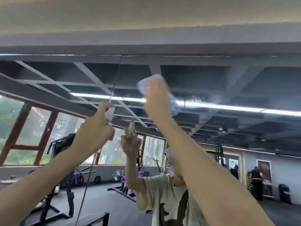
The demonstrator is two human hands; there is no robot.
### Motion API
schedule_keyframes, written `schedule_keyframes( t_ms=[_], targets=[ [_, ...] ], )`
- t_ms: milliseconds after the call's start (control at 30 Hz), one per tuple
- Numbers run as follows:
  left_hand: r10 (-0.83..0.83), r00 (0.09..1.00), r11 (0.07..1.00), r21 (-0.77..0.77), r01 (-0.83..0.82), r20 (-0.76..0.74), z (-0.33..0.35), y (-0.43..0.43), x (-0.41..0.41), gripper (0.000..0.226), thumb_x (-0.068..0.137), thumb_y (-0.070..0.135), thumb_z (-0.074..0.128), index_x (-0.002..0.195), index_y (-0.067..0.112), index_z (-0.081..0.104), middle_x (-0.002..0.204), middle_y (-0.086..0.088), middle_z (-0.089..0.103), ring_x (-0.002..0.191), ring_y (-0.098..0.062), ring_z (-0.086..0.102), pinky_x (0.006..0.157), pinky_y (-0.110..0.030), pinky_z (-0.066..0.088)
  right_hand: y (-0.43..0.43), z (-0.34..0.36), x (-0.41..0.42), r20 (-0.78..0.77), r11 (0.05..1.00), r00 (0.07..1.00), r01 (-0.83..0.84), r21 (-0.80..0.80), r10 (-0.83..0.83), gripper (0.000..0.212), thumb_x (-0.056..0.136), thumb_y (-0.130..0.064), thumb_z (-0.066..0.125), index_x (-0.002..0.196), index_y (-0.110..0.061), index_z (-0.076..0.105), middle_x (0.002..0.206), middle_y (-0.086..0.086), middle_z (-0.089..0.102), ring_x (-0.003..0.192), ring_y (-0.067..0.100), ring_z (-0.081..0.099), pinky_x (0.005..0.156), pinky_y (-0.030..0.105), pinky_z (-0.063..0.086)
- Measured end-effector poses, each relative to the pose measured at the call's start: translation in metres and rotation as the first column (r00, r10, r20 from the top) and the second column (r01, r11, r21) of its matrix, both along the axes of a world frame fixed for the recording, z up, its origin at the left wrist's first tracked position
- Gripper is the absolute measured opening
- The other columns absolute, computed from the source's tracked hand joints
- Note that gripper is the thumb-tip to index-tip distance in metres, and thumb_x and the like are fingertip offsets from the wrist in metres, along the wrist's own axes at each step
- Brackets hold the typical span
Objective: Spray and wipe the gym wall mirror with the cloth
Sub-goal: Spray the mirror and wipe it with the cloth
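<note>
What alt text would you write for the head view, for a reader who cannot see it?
The right hand presses a blue cloth high against the gym wall mirror. The left hand holds up a small spray bottle nearby; gym equipment shows in the reflection.

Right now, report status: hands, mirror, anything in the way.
Left hand grips spray bottle, raised. Right hand presses blue cloth high on mirror. Nothing seen blocking it.
</note>
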State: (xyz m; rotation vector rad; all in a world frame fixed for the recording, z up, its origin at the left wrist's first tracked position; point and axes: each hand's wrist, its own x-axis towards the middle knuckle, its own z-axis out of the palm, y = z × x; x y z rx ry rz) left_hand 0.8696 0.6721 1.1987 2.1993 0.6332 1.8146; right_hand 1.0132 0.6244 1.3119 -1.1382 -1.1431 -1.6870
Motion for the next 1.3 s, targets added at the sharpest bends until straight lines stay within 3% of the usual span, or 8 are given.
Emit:
schedule_keyframes(
  t_ms=[133,333,500,633,867,1067,1233,1300],
  targets=[
    [-0.055,0.998,0.998,-0.04,0.056,0.027,-0.004,-0.005,-0.005,0.07,0.054,0.018,0.047,0.121,0.032,0.033,0.076,-0.015,0.063,0.059,-0.036,0.061,0.062,-0.053,0.055,0.065,-0.039,0.005,0.373,0.802,0.926,0.27,-0.533,-0.063,0.041,0.092,-0.006,0.055,0.132,-0.012,0.056,0.137,0.005,0.053,0.132,0.019,0.042,0.116,0.031,0.022],
    [-0.071,0.997,0.997,0.002,0.071,0.014,0.008,-0.002,-0.013,0.07,0.071,-0.006,0.057,0.129,0.026,0.034,0.082,-0.012,0.057,0.061,-0.035,0.062,0.061,-0.053,0.056,-0.006,0.072,0.069,-0.047,0.971,0.97,0.239,-0.026,-0.24,0.05,0.094,-0.005,0.051,0.143,-0.004,0.042,0.15,0.015,0.039,0.143,0.032,0.027,0.119,0.04,0.017],
    [-0.067,0.998,0.997,0.035,0.067,0.014,0.004,0.005,-0.013,0.069,0.068,0.002,0.057,0.124,0.033,0.033,0.078,-0.011,0.061,0.058,-0.032,0.059,0.058,-0.052,0.055,0.023,0.065,0.034,0.177,0.939,0.96,0.254,-0.233,-0.215,0.044,0.089,-0.001,0.051,0.132,-0.01,0.053,0.139,0.01,0.051,0.133,0.026,0.038,0.115,0.037,0.023],
    [-0.091,0.996,0.995,0.049,0.092,-0.009,0.001,0.007,-0.003,0.07,0.066,-0.003,0.057,0.111,0.043,0.029,0.08,-0.014,0.06,0.055,-0.038,0.059,0.053,-0.055,0.052,0.033,0.045,0.017,0.522,0.707,0.84,0.46,-0.537,-0.15,0.053,0.095,-0.002,0.05,0.146,-0.017,0.042,0.153,0.0,0.039,0.145,0.018,0.025,0.119,0.031,0.009],
    [-0.091,0.996,0.996,0.012,0.09,0.007,-0.003,0.022,-0.001,0.074,0.068,-0.005,0.058,0.116,0.044,0.032,0.083,-0.011,0.061,0.059,-0.038,0.06,0.058,-0.055,0.053,0.049,0.076,0.007,0.214,0.912,0.961,0.242,-0.33,-0.177,0.055,0.089,0.002,0.051,0.141,-0.014,0.045,0.149,0.005,0.04,0.141,0.022,0.029,0.12,0.033,0.01],
    [-0.085,0.996,0.996,-0.021,0.086,0.03,-0.013,0.035,-0.012,0.073,0.068,-0.008,0.059,0.11,0.045,0.033,0.077,-0.006,0.06,0.059,-0.034,0.06,0.06,-0.056,0.053,0.042,-0.018,0.007,0.601,0.63,0.798,0.45,-0.633,0.034,0.054,0.088,0.002,0.056,0.139,-0.015,0.051,0.147,0.004,0.046,0.14,0.02,0.035,0.117,0.028,0.01],
    [-0.077,0.997,0.996,-0.038,0.079,0.03,-0.009,0.039,-0.014,0.072,0.069,-0.008,0.06,0.115,0.041,0.032,0.08,-0.01,0.06,0.062,-0.041,0.062,0.057,-0.055,0.054,0.032,0.068,0.019,0.101,0.921,0.972,0.236,-0.31,-0.214,0.046,0.096,-0.005,0.044,0.142,-0.011,0.046,0.148,0.01,0.041,0.138,0.027,0.034,0.115,0.037,0.023],
    [-0.09,0.995,0.995,-0.031,0.091,0.05,-0.008,0.037,-0.011,0.069,0.07,-0.008,0.059,0.115,0.038,0.033,0.081,-0.015,0.062,0.061,-0.038,0.061,0.059,-0.053,0.055,0.048,0.024,0.008,0.182,0.894,0.967,0.239,-0.38,-0.181,0.048,0.09,0.0,0.046,0.136,-0.011,0.05,0.141,0.009,0.047,0.136,0.027,0.038,0.115,0.034,0.02]
  ],
)
